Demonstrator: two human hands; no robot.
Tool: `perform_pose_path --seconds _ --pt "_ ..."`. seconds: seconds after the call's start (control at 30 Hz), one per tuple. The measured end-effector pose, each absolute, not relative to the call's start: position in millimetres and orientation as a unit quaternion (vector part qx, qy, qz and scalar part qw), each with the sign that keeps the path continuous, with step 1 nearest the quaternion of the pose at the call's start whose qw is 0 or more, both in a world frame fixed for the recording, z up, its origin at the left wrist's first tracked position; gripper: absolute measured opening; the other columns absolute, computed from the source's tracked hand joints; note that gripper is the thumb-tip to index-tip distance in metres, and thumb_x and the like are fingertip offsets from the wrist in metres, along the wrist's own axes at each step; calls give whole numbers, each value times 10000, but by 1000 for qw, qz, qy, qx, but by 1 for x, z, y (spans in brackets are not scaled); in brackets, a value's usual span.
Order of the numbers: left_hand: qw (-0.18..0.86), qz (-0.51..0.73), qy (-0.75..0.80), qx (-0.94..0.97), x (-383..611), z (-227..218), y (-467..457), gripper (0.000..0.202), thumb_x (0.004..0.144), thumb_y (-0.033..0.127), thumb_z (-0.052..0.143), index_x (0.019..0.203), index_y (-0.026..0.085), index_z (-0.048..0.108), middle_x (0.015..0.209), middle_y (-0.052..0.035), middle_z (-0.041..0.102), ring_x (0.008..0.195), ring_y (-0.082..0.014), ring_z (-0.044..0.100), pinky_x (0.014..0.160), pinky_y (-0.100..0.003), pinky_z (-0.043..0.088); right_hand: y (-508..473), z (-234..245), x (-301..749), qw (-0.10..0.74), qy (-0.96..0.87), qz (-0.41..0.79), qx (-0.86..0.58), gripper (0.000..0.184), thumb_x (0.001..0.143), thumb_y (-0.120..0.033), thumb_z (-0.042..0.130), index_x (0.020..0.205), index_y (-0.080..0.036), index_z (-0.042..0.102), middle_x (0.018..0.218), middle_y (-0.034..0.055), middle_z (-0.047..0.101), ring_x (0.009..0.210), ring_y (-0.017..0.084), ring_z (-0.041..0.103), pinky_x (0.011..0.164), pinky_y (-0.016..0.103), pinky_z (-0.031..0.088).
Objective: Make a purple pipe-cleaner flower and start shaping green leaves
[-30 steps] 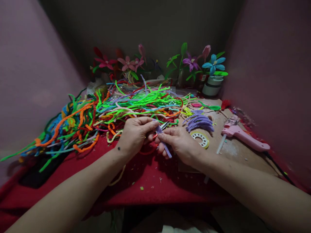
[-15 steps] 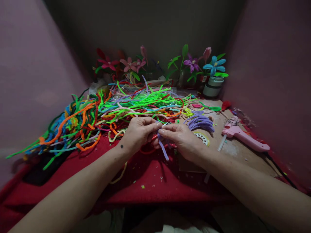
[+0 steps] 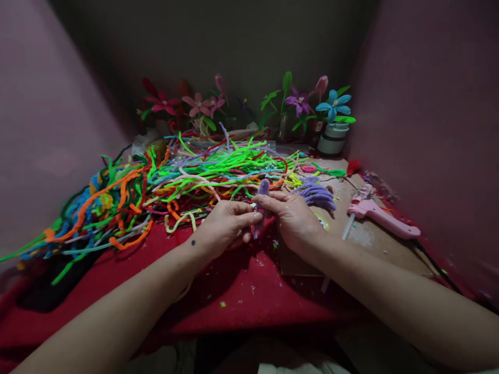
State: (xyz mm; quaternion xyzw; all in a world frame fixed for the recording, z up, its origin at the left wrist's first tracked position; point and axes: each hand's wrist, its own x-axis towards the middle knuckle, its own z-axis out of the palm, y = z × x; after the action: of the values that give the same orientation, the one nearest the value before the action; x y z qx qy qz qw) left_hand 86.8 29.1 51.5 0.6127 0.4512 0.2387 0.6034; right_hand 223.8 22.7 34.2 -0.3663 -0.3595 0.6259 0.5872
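Observation:
A short purple pipe cleaner, looking folded or doubled, stands upright between my two hands above the red cloth. My left hand pinches its lower part between thumb and fingers. Higher up, my right hand grips the same piece with thumb and forefinger. A small pale glint shows at my left fingertips; I cannot make out what it belongs to. To the right of my right hand lies a bundle of purple pipe cleaner pieces.
A large heap of coloured pipe cleaners spreads behind my hands. A pink glue gun lies on a cardboard sheet at right. Pipe-cleaner flowers stand along the back wall. A dark flat object lies front left.
The purple pipe cleaner, whose end hung down below my fingers, now points up. The scissor blade and red handle at my hands no longer show. The view has shifted slightly right.

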Motion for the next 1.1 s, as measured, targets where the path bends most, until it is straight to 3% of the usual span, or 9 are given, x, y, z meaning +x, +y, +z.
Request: perform_pose_path --seconds 0.17,0.33,0.43,0.6,0.63,0.77,0.9,1.0,1.1 --pt "411 266 422 763 91 56 21 238 791 227 518 568 143 516 454 52 450 419 -50 395 441 -171 299 25 35 226 572 -303 671 -362 143 533 -203 733 527 -129 610 483 -11 586 452 103 508 492 248 387" --pt "547 164 398 718 86 60 24 233 812 287 500 637 137 526 511 42 503 354 -39 390 363 -164 266 27 35 228 570 -305 673 -359 144 542 -188 725 511 -136 594 438 -32 542 409 89 455 452 244 331" --pt "547 161 391 722 83 62 21 210 807 259 505 632 144 499 543 39 526 360 -37 418 367 -152 304 29 36 230 584 -290 663 -367 133 533 -154 723 503 -134 594 445 -36 532 437 79 441 479 236 323" --pt "489 -38 280 825 72 71 22 144 805 196 508 693 144 582 561 33 552 404 -55 485 405 -149 362 38 39 237 625 -219 655 -364 64 571 -78 638 563 -140 622 520 -18 579 531 94 497 574 241 382" --pt "435 -14 282 855 69 72 25 141 808 196 513 716 142 605 569 29 558 428 -59 493 426 -151 373 39 40 238 622 -209 660 -366 66 574 -78 632 565 -142 619 528 -15 584 542 98 506 583 243 388" --pt "154 303 318 885 67 65 37 168 811 190 556 956 149 630 717 -7 601 624 -94 552 571 -176 437 37 42 238 580 -209 696 -368 70 566 -84 637 560 -148 608 519 -13 584 530 107 501 565 252 385" --pt "-12 341 174 924 71 53 36 211 823 90 507 959 171 646 860 -54 604 735 -106 582 607 -177 454 30 41 233 549 -220 724 -354 66 566 -107 638 540 -152 597 513 -13 582 517 107 486 543 253 364" --pt "-23 353 149 923 71 52 32 204 809 53 517 914 162 655 867 -56 595 762 -108 583 623 -179 464 28 38 231 525 -243 737 -349 55 564 -134 638 530 -143 596 511 -14 568 510 102 471 528 249 340" --pt "58 368 149 916 69 59 32 180 811 56 534 902 155 655 974 -79 599 844 -118 593 708 -196 479 28 35 231 522 -297 727 -333 54 550 -134 621 510 -137 586 489 -24 532 486 87 433 496 236 295"
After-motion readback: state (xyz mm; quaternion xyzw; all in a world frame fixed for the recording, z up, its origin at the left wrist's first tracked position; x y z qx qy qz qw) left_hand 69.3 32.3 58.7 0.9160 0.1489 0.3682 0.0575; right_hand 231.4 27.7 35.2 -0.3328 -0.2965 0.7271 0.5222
